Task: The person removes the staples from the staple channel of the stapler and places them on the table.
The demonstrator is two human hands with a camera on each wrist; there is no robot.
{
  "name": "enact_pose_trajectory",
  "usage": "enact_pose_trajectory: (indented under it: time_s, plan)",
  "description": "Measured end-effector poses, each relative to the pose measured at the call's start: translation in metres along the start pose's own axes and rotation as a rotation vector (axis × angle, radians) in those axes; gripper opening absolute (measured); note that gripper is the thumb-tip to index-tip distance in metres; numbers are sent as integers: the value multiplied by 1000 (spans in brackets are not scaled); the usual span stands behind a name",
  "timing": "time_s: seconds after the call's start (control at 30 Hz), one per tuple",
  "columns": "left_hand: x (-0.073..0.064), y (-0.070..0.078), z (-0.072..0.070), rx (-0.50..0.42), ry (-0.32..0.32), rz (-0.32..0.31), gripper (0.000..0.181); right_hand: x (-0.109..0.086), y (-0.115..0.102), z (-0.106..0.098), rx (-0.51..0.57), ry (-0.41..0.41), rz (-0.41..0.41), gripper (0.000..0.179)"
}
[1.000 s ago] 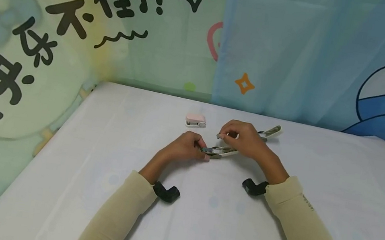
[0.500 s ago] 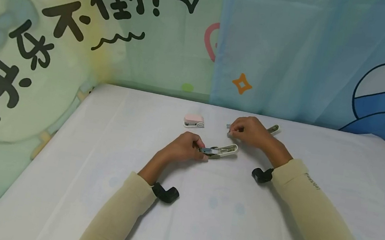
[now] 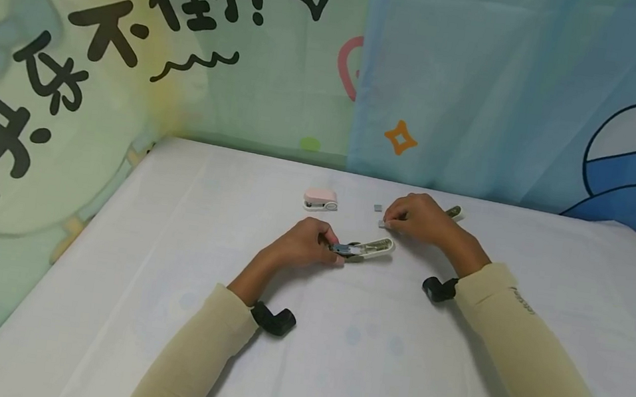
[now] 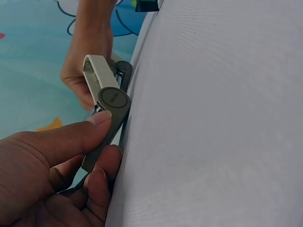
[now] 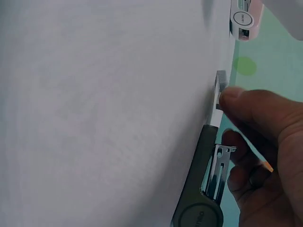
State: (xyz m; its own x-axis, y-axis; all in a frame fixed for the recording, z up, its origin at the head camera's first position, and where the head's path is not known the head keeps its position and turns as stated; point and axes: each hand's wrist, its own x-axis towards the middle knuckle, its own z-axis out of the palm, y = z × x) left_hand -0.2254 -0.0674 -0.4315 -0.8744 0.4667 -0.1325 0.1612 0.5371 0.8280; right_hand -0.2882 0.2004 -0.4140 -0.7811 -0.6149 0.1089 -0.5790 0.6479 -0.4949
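Left hand (image 3: 307,244): gripping, thumb and curled fingers round one end of an opened stapler with olive-green body and white upper arm (image 4: 113,98); its other end points toward the right, apparently so the inner parts lie open and steady for the other hand. Right hand (image 3: 421,217): farther out, fingers curled, thumb and fingertip seemingly pinching a small silver-grey metal strip of staples (image 3: 382,224) down at the surface, a grip that suits so slight a piece. Beyond those fingertips: a second small grey metal strip (image 3: 378,208), loose, just beside the first, presumably set there for easy reach. Below the right hand, partly hidden by it in the head view: a dark olive-green stapler with bright metal tray (image 5: 194,165), lying spread open, likely so its tray can be got at. Beyond the left hand, well apart from it: a compact pink-and-white stapler (image 3: 321,197), untouched, perhaps kept aside from the work. Beneath all: a white cloth-covered table (image 3: 343,376).
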Motion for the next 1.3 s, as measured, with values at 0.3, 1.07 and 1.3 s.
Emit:
enact_pose_trajectory:
  time_s: [0.3,1.07,1.3]
  plan:
    - [0,-1,0,3,-4,-1,26,-4,-6,-4,-54,33,-25,7]
    - [0,-1,0,-10,5,-4,26,-40,-48,-1,132,-34,-54,12]
    - [1,0,4,-40,13,9,26,-46,-43,1,71,-56,-65,11]
